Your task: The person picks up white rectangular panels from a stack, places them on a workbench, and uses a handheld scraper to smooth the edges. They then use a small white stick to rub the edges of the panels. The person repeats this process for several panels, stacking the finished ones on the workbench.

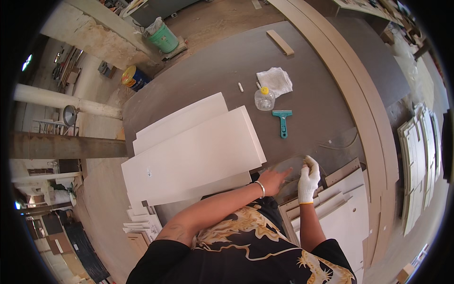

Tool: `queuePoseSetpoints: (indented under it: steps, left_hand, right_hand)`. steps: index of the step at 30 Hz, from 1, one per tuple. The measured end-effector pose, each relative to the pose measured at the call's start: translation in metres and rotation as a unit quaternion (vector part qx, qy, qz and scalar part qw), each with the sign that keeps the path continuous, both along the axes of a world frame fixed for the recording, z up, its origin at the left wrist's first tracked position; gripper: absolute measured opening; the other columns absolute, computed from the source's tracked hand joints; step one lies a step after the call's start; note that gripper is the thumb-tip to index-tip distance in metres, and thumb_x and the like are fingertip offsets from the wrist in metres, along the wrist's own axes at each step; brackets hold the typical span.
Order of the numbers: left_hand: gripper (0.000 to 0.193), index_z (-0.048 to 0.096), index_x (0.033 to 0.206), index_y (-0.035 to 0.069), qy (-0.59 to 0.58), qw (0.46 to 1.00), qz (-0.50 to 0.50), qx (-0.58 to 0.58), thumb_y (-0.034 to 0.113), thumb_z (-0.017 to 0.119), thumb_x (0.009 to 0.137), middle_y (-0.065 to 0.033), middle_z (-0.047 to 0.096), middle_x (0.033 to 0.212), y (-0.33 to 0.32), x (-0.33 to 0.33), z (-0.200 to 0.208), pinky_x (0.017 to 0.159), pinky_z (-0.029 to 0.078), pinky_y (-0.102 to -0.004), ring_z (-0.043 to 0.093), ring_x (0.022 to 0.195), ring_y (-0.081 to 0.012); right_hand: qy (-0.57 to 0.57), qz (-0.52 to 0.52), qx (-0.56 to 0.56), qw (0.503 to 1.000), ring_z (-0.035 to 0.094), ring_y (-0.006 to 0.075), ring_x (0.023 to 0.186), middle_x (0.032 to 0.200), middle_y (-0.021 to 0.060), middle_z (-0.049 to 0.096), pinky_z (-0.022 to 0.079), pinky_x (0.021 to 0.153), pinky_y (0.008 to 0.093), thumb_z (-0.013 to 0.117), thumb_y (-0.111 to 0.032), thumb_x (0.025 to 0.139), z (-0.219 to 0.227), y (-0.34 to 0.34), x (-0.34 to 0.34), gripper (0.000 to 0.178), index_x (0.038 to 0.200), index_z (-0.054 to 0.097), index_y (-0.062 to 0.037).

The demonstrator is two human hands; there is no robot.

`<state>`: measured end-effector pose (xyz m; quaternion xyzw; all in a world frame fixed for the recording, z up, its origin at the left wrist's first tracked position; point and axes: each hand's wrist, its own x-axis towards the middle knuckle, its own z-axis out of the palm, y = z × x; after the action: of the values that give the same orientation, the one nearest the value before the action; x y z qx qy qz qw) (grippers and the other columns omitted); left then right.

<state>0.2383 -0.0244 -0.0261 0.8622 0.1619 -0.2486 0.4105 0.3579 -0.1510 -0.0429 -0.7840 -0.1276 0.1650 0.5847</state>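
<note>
Clear plastic film (302,163) is what both hands are on, down at the near edge of the dark tabletop (227,61), just right of the stack of white boards (194,151). It's see-through, so its outline is hard to make out. Left hand (273,181) is bare with a silver bracelet on the wrist, lying flat with fingers stretched out together, pressing on the film's near edge. Right hand (309,179) has a white glove on, and its fingers are pinched together on the film a bit higher up. Farther back on the tabletop there's a teal scraper (283,122), a small clear bottle with a yellow cap (264,98), a crumpled white rag (275,80) and a short wooden block (280,42). More white panels (345,208) sit to the right of the hands.
</note>
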Motion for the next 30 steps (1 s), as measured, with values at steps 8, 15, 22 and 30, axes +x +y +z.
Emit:
queuePoseSetpoints:
  steps: [8, 15, 22, 30]
  left_hand:
    - [0.052, 0.055, 0.144, 0.002, -0.060, 0.854, 0.299, -0.421, 0.007, 0.068, 0.094, -0.0167, 0.054, 0.150, 0.039, -0.061, -0.013, 0.117, 0.039, -0.0410, 0.051, 0.140, -0.0262]
    - [0.021, 0.072, 0.109, 0.006, -0.016, 0.939, 0.344, -0.016, 0.023, 0.065, 0.097, -0.0157, 0.073, 0.092, 0.065, -0.156, -0.018, 0.076, 0.054, -0.0426, 0.069, 0.084, -0.0333]
    - [0.054, 0.058, 0.142, 0.006, -0.099, 0.828, 0.487, 0.260, 0.009, 0.059, 0.088, -0.0132, 0.072, 0.100, 0.031, -0.264, -0.027, 0.089, 0.050, -0.0463, 0.064, 0.099, -0.0342]
    - [0.032, 0.066, 0.115, 0.003, -0.238, 0.787, 0.464, 0.330, 0.012, 0.069, 0.084, -0.0131, 0.068, 0.108, 0.082, -0.267, -0.031, 0.090, 0.047, -0.0460, 0.060, 0.101, -0.0337]
  right_hand:
    - [0.133, 0.097, 0.053, 0.985, 0.067, 0.0187, 0.107, 0.118, 0.0130, 0.071, 0.052, 0.096, 0.0322, 0.050, -0.001, 0.099, -0.035, 0.091, -0.029, 0.030, 0.124, 0.066, 0.0029]
    - [0.067, 0.189, -0.083, 0.976, 0.069, 0.0175, 0.103, 0.112, 0.0106, 0.072, 0.054, 0.095, 0.0303, 0.050, 0.000, 0.099, -0.069, 0.120, 0.004, 0.029, 0.123, 0.068, 0.0017]
    - [-0.272, 0.357, -0.106, 0.887, 0.065, 0.0339, 0.097, 0.103, 0.0139, 0.070, 0.053, 0.088, 0.0447, 0.060, 0.001, 0.083, -0.060, 0.168, -0.029, 0.034, 0.115, 0.069, -0.0057]
    - [-0.308, 0.344, -0.096, 0.882, 0.062, 0.0349, 0.107, 0.117, 0.0122, 0.067, 0.049, 0.092, 0.0477, 0.063, -0.005, 0.082, -0.049, 0.245, -0.022, 0.038, 0.119, 0.067, -0.0104]
